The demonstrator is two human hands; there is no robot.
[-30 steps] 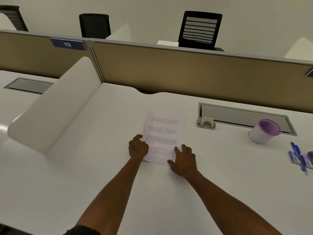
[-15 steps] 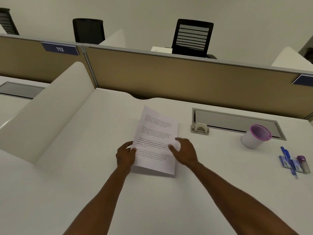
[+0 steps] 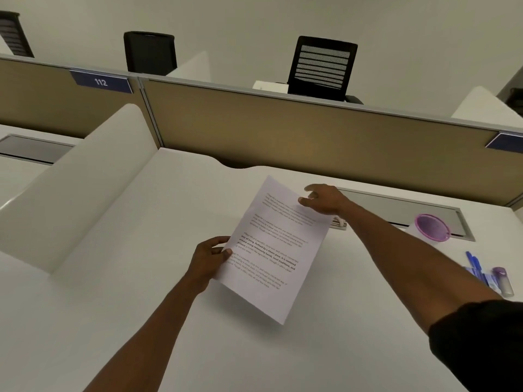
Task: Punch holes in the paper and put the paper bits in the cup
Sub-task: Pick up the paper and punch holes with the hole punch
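While the left hand (image 3: 208, 260) pinches the printed paper (image 3: 273, 247) by its left edge and holds it tilted above the desk (image 3: 141, 222), the right hand (image 3: 322, 200) reaches over the sheet's far right corner with fingers loosely spread and nothing in them. That reach points toward the hole punch (image 3: 339, 222), of which only a small pale part shows just beyond the sheet's right edge, under the right wrist; whether the fingers touch the paper's corner cannot be told from this angle. The cup (image 3: 431, 229), white with a purple rim, stands on the desk well to the right of the punch, and some pens (image 3: 475, 268) lie nearer the person at the right edge.

The task appears to be at its start: no holes show in the sheet, and the punch sits unused. The next move probably calls for the right hand to take hold of the punch, then for the left to feed an edge of the sheet squarely into its slot before pressing down.
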